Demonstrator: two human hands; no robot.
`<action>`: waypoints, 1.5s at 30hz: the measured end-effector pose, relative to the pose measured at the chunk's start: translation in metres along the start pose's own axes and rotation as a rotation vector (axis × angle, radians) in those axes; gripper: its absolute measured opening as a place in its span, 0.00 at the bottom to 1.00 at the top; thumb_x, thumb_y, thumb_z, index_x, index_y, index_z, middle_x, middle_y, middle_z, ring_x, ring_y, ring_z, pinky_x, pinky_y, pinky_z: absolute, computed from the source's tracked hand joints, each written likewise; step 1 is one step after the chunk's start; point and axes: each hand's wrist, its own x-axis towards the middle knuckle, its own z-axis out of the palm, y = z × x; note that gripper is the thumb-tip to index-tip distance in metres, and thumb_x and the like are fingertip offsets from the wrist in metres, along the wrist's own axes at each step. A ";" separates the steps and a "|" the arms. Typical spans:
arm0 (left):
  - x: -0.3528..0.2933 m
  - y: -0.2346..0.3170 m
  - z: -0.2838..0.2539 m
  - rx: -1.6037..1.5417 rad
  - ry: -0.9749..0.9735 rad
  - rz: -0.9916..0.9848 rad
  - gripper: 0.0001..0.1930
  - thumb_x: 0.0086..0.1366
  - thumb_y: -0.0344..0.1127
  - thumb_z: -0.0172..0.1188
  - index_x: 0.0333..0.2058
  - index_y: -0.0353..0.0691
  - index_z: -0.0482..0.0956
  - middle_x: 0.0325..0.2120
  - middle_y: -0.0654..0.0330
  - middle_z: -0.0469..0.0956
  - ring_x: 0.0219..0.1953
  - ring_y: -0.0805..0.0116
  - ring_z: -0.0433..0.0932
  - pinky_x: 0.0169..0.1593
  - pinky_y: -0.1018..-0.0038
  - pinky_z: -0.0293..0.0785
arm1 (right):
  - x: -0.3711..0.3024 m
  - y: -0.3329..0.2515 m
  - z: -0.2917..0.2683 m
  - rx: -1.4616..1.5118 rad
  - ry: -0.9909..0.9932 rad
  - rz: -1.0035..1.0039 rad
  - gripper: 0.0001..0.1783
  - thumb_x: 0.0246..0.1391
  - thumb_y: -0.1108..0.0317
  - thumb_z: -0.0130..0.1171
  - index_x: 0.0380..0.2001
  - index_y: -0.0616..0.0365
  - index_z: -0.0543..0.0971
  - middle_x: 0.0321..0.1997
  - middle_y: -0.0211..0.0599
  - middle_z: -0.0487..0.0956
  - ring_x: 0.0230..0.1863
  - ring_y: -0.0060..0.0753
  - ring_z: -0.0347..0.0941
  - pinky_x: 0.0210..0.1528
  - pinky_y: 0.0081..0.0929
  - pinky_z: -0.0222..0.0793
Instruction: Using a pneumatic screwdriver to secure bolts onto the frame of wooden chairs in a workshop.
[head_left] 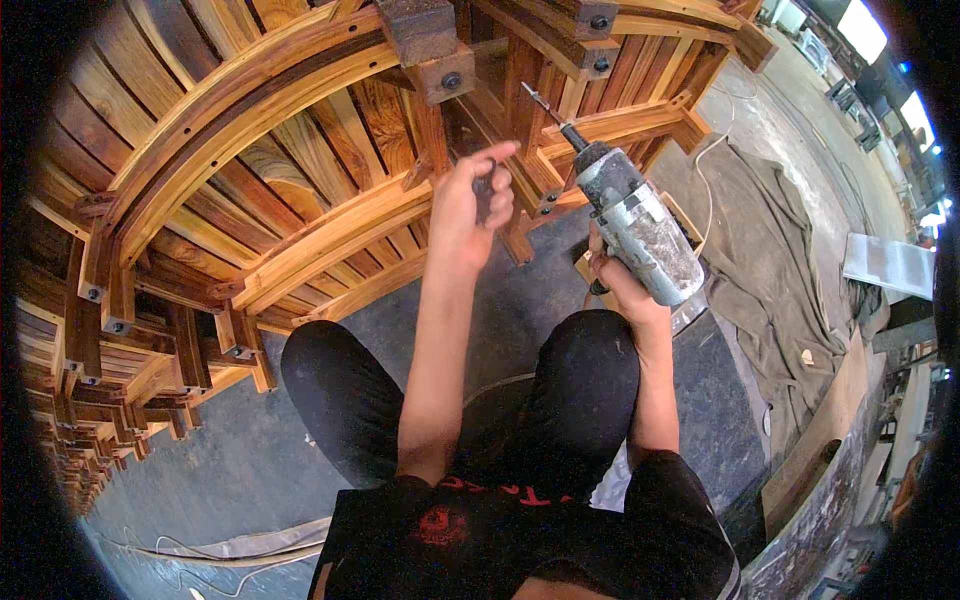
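Observation:
My right hand (625, 280) grips a worn, grey-and-black power driver (640, 225) by its handle. A long thin bit (545, 105) sticks out of the driver's nose, tilted up and to the left, its tip near a dark wooden block. My left hand (475, 205) is raised in front of the wooden furniture (340, 225). Its index finger points right while the other fingers curl in around a dark patch I cannot make out. The furniture has curved rails, slats and leg blocks with dark bolt heads (452, 80).
More similar wooden frames (110, 400) line the left side. To the right, a crumpled brown cloth (780, 250) lies on the floor with a pale cord (705, 165) near it. My bent knees (590, 370) are below my hands. A cable (180, 550) lies at lower left.

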 end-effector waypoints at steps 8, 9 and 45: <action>0.000 0.027 0.031 0.044 -0.152 0.005 0.14 0.64 0.31 0.50 0.46 0.29 0.70 0.22 0.64 0.66 0.19 0.79 0.61 0.17 0.85 0.55 | -0.002 -0.005 0.000 0.012 0.010 -0.007 0.14 0.38 0.76 0.60 0.33 0.55 0.81 0.32 0.36 0.81 0.36 0.40 0.77 0.39 0.32 0.70; 0.000 0.026 0.032 0.027 -0.159 -0.015 0.12 0.65 0.30 0.51 0.44 0.29 0.71 0.22 0.64 0.66 0.19 0.79 0.61 0.17 0.85 0.55 | -0.003 -0.002 0.001 0.019 0.022 -0.052 0.14 0.38 0.76 0.60 0.33 0.55 0.81 0.32 0.36 0.81 0.36 0.40 0.77 0.39 0.32 0.70; -0.008 0.049 0.044 0.054 -0.318 -0.089 0.21 0.68 0.50 0.47 0.42 0.35 0.72 0.13 0.72 0.57 0.14 0.82 0.55 0.13 0.85 0.50 | -0.007 0.005 -0.007 -0.178 0.037 -0.343 0.14 0.32 0.72 0.64 0.29 0.52 0.79 0.29 0.34 0.79 0.31 0.43 0.73 0.33 0.35 0.65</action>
